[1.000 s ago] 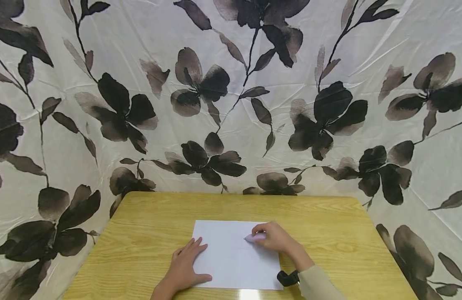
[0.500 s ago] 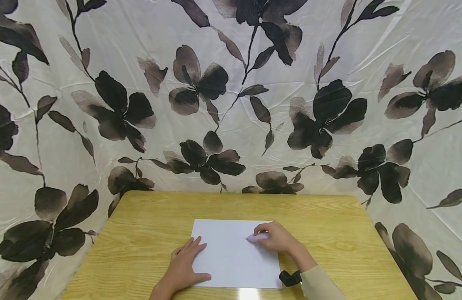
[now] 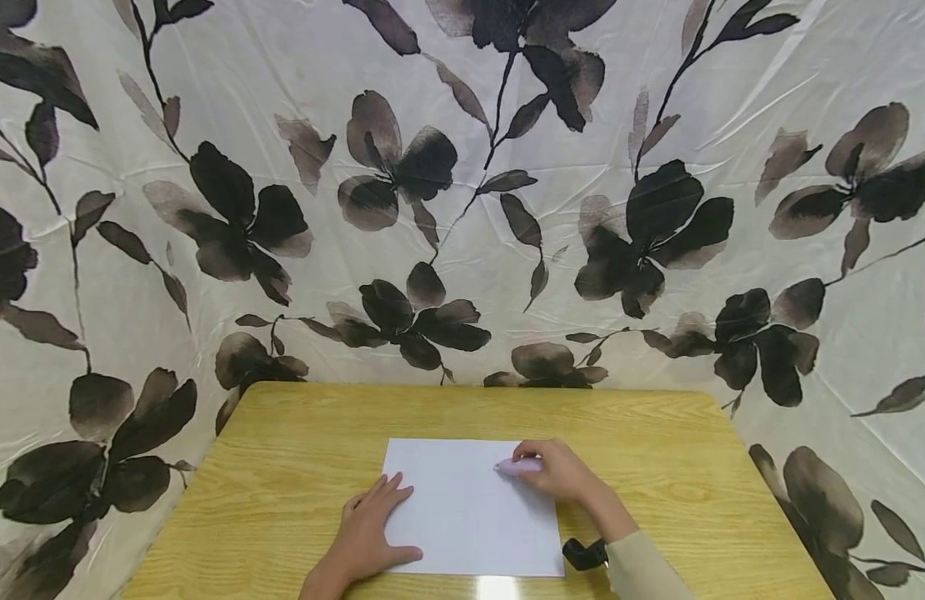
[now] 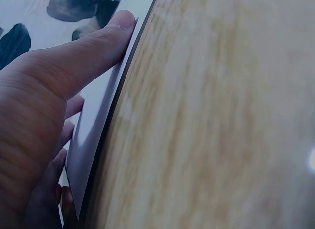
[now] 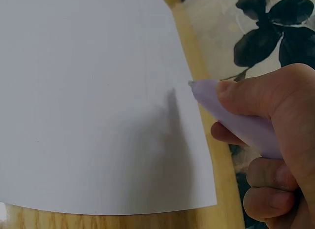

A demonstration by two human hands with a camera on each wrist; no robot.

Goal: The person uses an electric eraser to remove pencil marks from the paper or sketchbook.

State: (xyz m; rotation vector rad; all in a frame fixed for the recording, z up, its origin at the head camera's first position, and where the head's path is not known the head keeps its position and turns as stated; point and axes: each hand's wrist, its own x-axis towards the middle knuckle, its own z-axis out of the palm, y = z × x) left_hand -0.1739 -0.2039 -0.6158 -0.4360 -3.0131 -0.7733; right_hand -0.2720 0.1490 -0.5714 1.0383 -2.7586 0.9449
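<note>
A blank white sheet of paper [image 3: 455,508] lies on the wooden table. My left hand [image 3: 368,529] rests over its left edge with fingers spread; in the left wrist view the thumb [image 4: 93,54] lies on the paper by its near edge. My right hand [image 3: 563,475] grips a chunky lilac pen-like tool [image 3: 518,467] over the upper right of the sheet. The right wrist view shows the tool's small pale tip pointing left, with its shadow on the paper apart from it. Thumb and fingers curl round the lilac body [image 5: 246,128], hiding its rear end.
The yellow wood-grain table [image 3: 282,467] extends on both sides of the sheet and beyond it. Behind hangs a white cloth [image 3: 507,275] with dark flowers. A black strap device [image 3: 585,554] sits at the right wrist beside a beige sleeve [image 3: 646,571].
My right hand, with the lilac tool in its grip, has shifted slightly right and toward the far edge of the sheet. The left hand stays in place on the paper.
</note>
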